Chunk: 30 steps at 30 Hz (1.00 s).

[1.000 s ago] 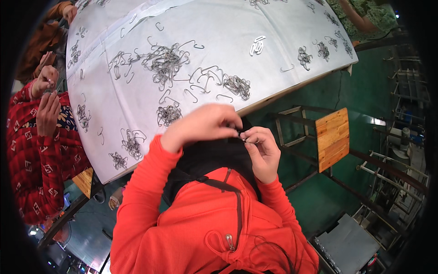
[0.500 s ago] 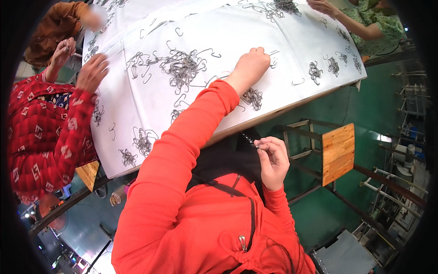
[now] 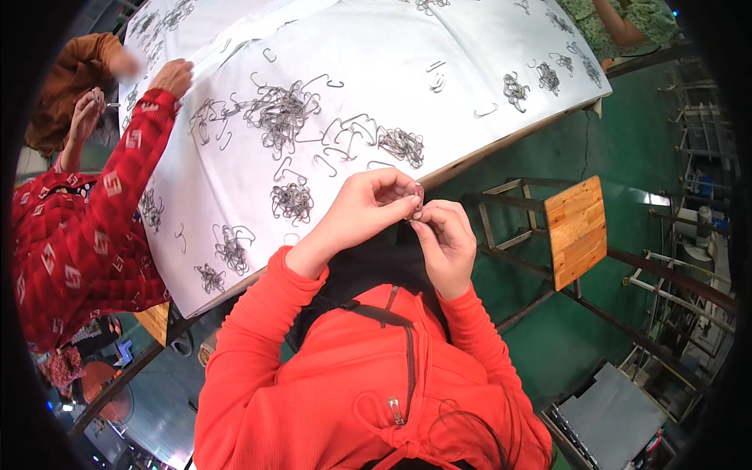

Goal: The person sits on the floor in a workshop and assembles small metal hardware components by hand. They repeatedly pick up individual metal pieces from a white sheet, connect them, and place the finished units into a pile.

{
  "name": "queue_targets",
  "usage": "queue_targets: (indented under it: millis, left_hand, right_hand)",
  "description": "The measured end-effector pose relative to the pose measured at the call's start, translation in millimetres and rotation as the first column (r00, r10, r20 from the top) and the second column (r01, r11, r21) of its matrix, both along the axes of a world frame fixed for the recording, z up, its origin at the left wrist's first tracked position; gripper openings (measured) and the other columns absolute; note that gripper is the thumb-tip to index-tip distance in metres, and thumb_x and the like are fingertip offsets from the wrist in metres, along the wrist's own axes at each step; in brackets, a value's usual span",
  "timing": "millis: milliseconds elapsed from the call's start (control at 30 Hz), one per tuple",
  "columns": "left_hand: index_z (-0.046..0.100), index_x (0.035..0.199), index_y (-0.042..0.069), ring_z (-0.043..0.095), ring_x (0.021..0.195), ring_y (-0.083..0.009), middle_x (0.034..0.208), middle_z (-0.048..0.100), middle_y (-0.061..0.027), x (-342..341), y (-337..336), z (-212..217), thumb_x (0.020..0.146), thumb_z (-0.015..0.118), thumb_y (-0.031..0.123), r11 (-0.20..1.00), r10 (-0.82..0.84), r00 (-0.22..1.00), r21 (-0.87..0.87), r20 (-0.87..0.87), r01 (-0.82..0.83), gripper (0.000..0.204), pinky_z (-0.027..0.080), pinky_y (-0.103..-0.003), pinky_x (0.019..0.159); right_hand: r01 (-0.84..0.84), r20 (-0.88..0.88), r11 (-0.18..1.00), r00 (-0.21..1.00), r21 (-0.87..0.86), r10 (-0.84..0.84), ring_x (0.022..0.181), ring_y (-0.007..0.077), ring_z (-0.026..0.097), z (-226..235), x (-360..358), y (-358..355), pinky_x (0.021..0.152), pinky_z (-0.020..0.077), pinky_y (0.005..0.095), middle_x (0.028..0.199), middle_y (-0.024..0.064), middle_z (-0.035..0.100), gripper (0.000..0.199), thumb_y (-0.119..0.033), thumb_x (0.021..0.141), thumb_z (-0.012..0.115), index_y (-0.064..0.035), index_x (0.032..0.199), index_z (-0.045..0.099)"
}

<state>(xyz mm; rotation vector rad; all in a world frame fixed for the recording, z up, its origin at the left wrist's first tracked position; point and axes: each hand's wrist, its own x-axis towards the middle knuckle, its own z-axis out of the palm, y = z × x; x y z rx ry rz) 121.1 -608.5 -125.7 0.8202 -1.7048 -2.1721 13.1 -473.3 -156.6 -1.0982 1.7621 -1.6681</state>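
Observation:
My left hand (image 3: 368,207) and my right hand (image 3: 448,244) meet just off the table's near edge, fingertips pinched together. What they hold is mostly hidden by the fingers; only a dark bit of metal shows under the pinch. On the white-covered table (image 3: 345,63) beyond lie bent wire hooks. The largest heap (image 3: 283,113) is ahead to the left, a smaller heap (image 3: 401,146) lies just past my left hand, and another pile (image 3: 292,201) sits left of my left wrist. Several loose hooks (image 3: 350,131) lie between the heaps.
A co-worker's red-sleeved arm (image 3: 133,149) reaches over the table's left side; another person in brown (image 3: 78,70) is behind. At the far right is a green-patterned sleeve (image 3: 650,23). A wooden-topped stool (image 3: 576,233) stands right, before metal racks (image 3: 689,274).
My left hand has drawn back from the table's hooks to meet my right hand, which moved slightly up and left. The red-sleeved co-worker's hand has reached farther across the table.

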Motion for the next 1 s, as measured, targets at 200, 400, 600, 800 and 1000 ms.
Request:
queue_targets:
  millis: [200,400,600,800,1000]
  left_hand:
    - [0.064,0.094,0.0,0.06,0.087,-0.0081,0.091,0.065,-0.0021,13.3,5.7,1.7,0.09,0.063,0.005,0.994,0.078,0.996,0.08,-0.041,-0.074,0.007,0.049,-0.024,0.08]
    - [0.063,0.094,0.0,0.058,0.087,-0.0086,0.093,0.06,-0.0024,18.2,17.0,2.5,0.09,0.063,0.005,0.984,0.102,0.989,-0.136,-0.109,-0.116,0.006,0.048,-0.024,0.078]
    - [0.067,0.091,0.004,0.058,0.074,-0.0151,0.089,0.061,-0.0066,31.6,29.7,11.2,0.08,0.069,-0.001,0.867,0.024,0.952,-0.468,-0.306,-0.172,0.012,0.047,-0.026,0.066]
    - [0.069,0.088,0.007,0.061,0.074,-0.0209,0.083,0.061,-0.0057,49.7,30.7,13.1,0.074,0.074,0.002,0.699,-0.09,0.937,-0.692,-0.338,-0.182,0.016,0.048,-0.031,0.064]
    - [0.069,0.088,0.008,0.062,0.078,-0.0194,0.084,0.064,-0.0038,59.2,36.5,11.4,0.074,0.074,0.003,0.732,-0.062,0.932,-0.651,-0.358,-0.201,0.016,0.048,-0.031,0.067]
  right_hand:
    - [-0.009,-0.117,1.0,0.993,0.013,0.011,0.082,0.0209,0.061,5.1,3.4,-3.4,0.071,0.05,0.03,0.094,0.0091,0.061,0.014,0.004,0.077,0.072,-0.0016,0.089,0.066]
    - [-0.012,-0.146,1.0,0.989,0.018,0.015,0.083,0.0217,0.062,5.7,6.3,-5.1,0.07,0.0506,0.0303,0.094,0.01,0.062,0.015,0.005,0.077,0.072,-0.0013,0.089,0.066]
    - [-0.164,-0.252,0.978,0.959,-0.129,0.127,0.089,0.0243,0.063,6.5,-3.7,-0.3,0.075,0.0517,0.0318,0.104,0.0147,0.062,0.024,-0.004,0.076,0.075,0.0002,0.098,0.066]
    - [-0.124,-0.364,0.992,0.924,0.008,0.119,0.076,0.0218,0.061,10.7,-16.0,-54.3,0.07,0.0497,0.0315,0.09,0.0113,0.061,0.017,0.003,0.079,0.066,-0.0013,0.096,0.066]
    - [-0.406,-0.533,0.911,0.755,0.075,0.381,0.078,0.0277,0.06,-14.5,23.0,-159.1,0.068,0.0484,0.0381,0.084,0.0077,0.06,0.013,-0.002,0.077,0.068,-0.01,0.086,0.067]
